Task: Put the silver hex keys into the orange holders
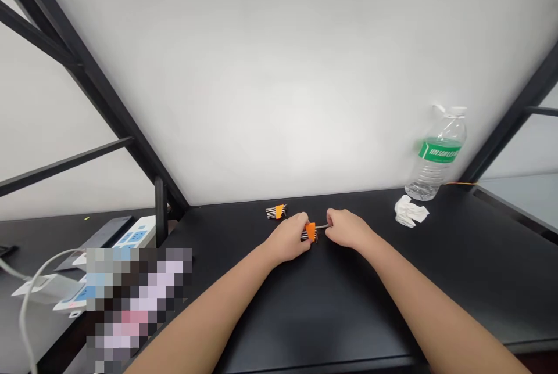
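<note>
My left hand [288, 237] grips a hex key set [310, 231] in an orange holder, its metal keys sticking out below the fingers. My right hand [344, 227] is closed on one hex key [321, 226], whose shaft reaches from the orange holder to my fingertips. Whether that key still sits in the holder I cannot tell. Behind my left hand, a second hex key set [279, 211] in an orange holder lies on the black table [322, 304].
A large clear bottle [436, 156] with a green label stands at the back right. Crumpled white tissue [410, 211] lies before it. Black metal frame bars [108, 101] rise on both sides. White power strips [135, 234] and a cable [26, 316] are on the left.
</note>
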`<state>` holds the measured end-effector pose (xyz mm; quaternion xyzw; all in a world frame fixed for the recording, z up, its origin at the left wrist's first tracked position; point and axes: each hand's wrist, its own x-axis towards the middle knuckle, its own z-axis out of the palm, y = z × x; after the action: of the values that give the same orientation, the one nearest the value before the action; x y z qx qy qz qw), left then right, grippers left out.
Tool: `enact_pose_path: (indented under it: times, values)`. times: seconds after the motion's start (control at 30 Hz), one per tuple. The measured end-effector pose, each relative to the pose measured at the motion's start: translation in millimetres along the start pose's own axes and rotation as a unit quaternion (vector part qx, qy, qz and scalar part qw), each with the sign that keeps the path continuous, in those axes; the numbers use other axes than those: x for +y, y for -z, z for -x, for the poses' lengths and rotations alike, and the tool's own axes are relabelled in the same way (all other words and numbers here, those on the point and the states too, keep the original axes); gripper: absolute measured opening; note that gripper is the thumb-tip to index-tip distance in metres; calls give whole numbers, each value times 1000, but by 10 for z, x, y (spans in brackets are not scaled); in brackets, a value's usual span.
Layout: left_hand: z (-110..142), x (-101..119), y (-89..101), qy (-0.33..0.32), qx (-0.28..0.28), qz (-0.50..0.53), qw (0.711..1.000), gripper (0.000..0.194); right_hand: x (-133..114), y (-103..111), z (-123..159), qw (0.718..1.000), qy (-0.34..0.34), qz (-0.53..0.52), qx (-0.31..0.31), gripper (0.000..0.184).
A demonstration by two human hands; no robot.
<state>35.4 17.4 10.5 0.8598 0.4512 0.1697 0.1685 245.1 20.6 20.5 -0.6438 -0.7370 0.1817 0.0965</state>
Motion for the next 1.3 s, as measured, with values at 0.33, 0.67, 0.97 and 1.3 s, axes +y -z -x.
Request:
enact_pose_path:
  times: [0.33, 0.67, 0.97, 1.3]
  values:
    - [12, 16, 20, 14, 5, 14, 1000, 21, 215, 79, -12, 998, 18, 55, -6, 25]
    - [9, -30, -17, 1, 9, 21, 1000, 22, 214, -56, -139, 995, 56, 38, 79, 18]
    - [8, -25, -6, 3, 8, 22, 1000, 22, -106, -222, -11, 969, 134, -209, -22, 9]
    - [8, -75, -42, 9, 6, 23, 1000, 23, 87, -73, -75, 987, 65, -147, -27, 15]
